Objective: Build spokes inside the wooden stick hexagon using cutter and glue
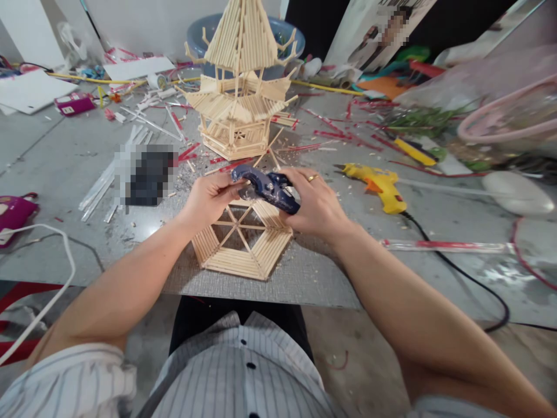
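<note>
My right hand [321,203] curls its fingers round the dark blue hand tool [270,188], over the back of the hexagonal stick frame [235,261], which lies near the front edge of the table [319,278]. My left hand [208,202] has its fingertips together at the tool's far end; what they pinch I can't tell. The stick tower [237,107] stands close behind; tabletop separates my right hand from the yellow glue gun [378,183].

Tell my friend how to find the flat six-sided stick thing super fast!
Find the tall stick tower standing on the grey table, then look straight toward the striped shirt. Near the table's front edge, below the dark blue tool in the right hand, lies a six-sided wooden frame. Unlike the tower, it is flat, with thin spokes meeting in its open middle.
</note>
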A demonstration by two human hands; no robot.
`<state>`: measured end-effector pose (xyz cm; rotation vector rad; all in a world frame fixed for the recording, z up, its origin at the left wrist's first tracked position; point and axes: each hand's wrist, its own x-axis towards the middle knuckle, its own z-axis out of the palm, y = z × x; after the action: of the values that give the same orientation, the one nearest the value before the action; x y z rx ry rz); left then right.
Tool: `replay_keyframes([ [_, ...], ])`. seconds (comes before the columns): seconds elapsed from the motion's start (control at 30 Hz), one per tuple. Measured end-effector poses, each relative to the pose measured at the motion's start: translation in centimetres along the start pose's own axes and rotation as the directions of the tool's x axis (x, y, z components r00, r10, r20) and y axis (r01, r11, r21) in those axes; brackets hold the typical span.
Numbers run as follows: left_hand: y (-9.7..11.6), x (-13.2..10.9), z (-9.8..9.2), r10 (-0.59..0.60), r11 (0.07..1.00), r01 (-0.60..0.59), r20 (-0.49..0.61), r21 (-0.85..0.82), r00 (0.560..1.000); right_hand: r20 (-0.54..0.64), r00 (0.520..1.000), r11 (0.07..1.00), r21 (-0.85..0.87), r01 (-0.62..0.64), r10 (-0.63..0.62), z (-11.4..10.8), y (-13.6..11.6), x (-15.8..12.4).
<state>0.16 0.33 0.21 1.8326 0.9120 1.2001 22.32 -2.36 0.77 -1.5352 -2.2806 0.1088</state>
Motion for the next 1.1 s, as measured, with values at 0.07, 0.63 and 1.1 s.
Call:
replay_keyframes([
  [0.07, 0.1, 0.0, 0.0, 0.004, 1.0, -0.004, -0.004, 0.018, 1.0, 0.007, 1.0, 1.0, 0.001, -0.006, 0.005, 0.0, -0.1, 0.0],
  [0.63, 0.1, -0.2, -0.3, -0.067, 0.995, 0.069, -0.035, 0.078, 0.997, -0.067, 0.996, 0.998, -0.025, 0.055, -0.057, 1.1, 0.7, 0.1],
  [1.1, 0.2, -0.2, -0.2, -0.086, 0.986, 0.088, -0.023, 0.141, 0.996, 0.011, 1.0, 0.998, -0.061, 0.027, -0.026, 1.0, 0.4, 0.1],
])
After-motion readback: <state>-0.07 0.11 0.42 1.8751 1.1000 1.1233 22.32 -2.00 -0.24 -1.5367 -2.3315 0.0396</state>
